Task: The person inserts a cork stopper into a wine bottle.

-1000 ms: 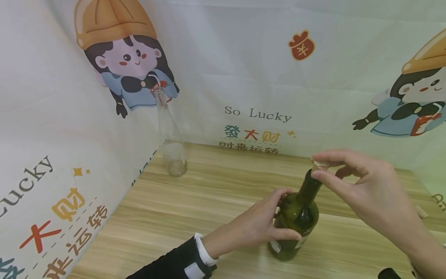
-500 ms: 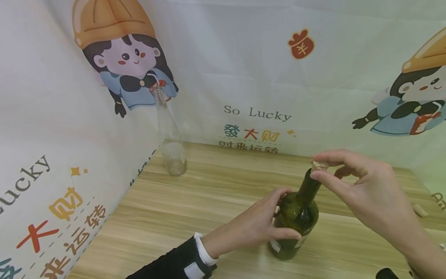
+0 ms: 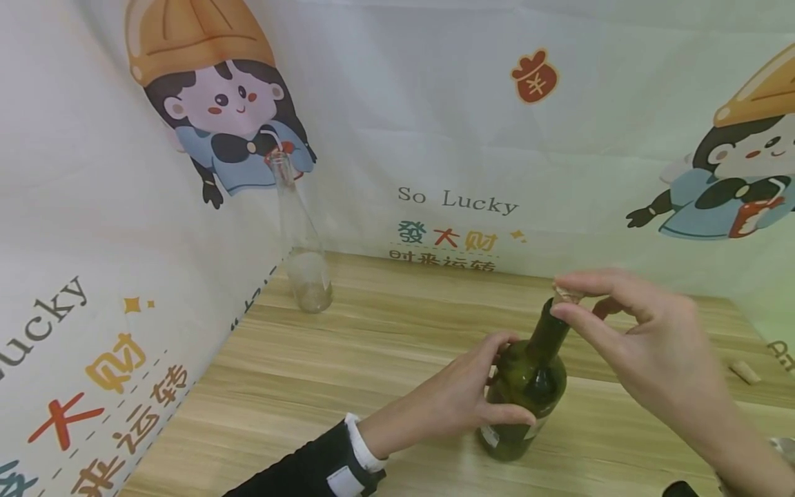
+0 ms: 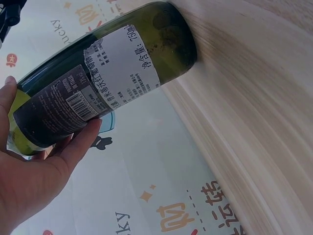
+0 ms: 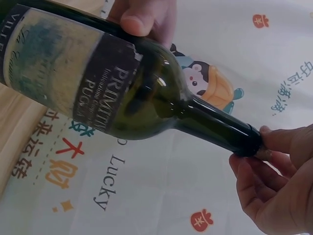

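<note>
A green glass wine bottle (image 3: pixel 535 379) stands upright on the wooden table, its printed labels turned partly away in the head view. My left hand (image 3: pixel 462 386) grips it round the shoulder, thumb across the near side. In the left wrist view the back label (image 4: pixel 122 66) of the bottle shows. At the mouth, my right hand (image 3: pixel 652 338) pinches a cork (image 3: pixel 566 295) between thumb and fingers. The cork sits at the top of the neck; how deep it goes is hidden by my fingertips. The right wrist view shows the bottle neck (image 5: pixel 217 122) meeting the pinching fingers.
A clear glass bottle (image 3: pixel 309 276) stands at the table's back left. Another cork (image 3: pixel 745 373) lies to the right, near a partly seen shiny object (image 3: pixel 784 449). A dark rounded thing (image 3: pixel 680 489) shows at the bottom edge. Printed cloth (image 3: pixel 373 103) hangs around the table.
The view shifts slightly, uncovering more of the loose cork and the shiny object at right. Both hands keep their hold on the bottle and the cork.
</note>
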The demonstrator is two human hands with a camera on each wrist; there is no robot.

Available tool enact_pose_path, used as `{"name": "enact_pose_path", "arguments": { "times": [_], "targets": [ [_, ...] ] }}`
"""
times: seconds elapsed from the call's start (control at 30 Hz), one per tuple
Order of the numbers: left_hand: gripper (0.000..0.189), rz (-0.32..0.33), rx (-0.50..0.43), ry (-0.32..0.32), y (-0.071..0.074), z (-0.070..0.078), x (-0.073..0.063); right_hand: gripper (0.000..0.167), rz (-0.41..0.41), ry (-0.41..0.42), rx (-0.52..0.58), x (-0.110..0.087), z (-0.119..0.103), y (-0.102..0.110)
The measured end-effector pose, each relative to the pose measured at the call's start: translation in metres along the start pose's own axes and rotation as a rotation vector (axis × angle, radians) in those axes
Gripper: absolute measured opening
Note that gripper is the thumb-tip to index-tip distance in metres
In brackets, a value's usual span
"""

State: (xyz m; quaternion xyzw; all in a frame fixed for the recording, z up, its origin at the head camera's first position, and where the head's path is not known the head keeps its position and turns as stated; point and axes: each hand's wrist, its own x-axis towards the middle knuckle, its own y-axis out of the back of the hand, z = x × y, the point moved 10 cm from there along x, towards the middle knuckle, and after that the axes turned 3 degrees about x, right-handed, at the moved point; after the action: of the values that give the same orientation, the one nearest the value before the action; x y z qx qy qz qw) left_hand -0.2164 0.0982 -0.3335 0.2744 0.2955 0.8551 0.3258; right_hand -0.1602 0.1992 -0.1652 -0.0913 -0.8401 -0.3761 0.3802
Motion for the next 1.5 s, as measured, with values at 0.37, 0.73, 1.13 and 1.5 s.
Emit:
{"name": "enact_pose_path", "arguments": {
  "times": [0.37, 0.73, 1.13, 1.5],
  "targets": [
    [0.081, 0.007, 0.016, -0.005, 0.001, 0.0, 0.0, 0.044, 0.112, 0.077, 0.048, -0.009, -0.003, -0.001],
    [0.08, 0.011, 0.009, -0.009, 0.0, 0.0, 0.0, 0.027, 0.264, 0.22, 0.063, -0.019, -0.013, 0.001],
    [0.082, 0.032, 0.066, -0.034, 0.001, 0.002, 0.0, 0.025, 0.304, 0.21, 0.064, -0.023, -0.015, 0.001],
    [0.086, 0.045, 0.099, -0.041, 0.001, 0.002, -0.001, 0.02, 0.354, 0.221, 0.073, -0.024, -0.013, 0.0]
  ]
}}
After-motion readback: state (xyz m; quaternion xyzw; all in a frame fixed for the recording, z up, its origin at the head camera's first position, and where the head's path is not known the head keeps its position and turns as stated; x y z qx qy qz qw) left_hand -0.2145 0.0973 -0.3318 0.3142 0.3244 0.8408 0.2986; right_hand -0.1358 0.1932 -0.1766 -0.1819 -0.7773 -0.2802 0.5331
